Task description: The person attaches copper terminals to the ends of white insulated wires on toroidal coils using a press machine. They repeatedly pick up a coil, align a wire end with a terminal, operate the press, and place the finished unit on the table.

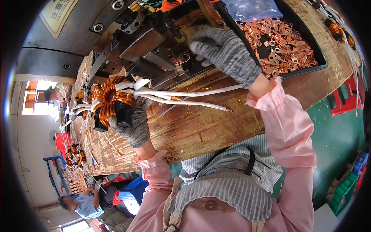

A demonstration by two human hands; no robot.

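My left hand [136, 125], in a grey knit glove, is closed around a ring-shaped coil [109, 101] of copper wire with black blocks on it. White sleeved leads [185, 101] run from the coil to the right; one ends in bare copper, another reaches my right wrist. My right hand [224, 48], also gloved, is beside the dark metal press [154, 46], its fingers curled. Whether anything is between them is hidden. A copper terminal lug [182, 58] sits at the press's tooling, left of my right hand.
A black tray [324, 65] of loose copper lugs [288, 48] and a clear plastic bag [253, 9] lies at the right. More coils [73, 152] with leads stand along the wooden bench [216, 127]. A red stool [346, 98] is at right. Two people sit at left.
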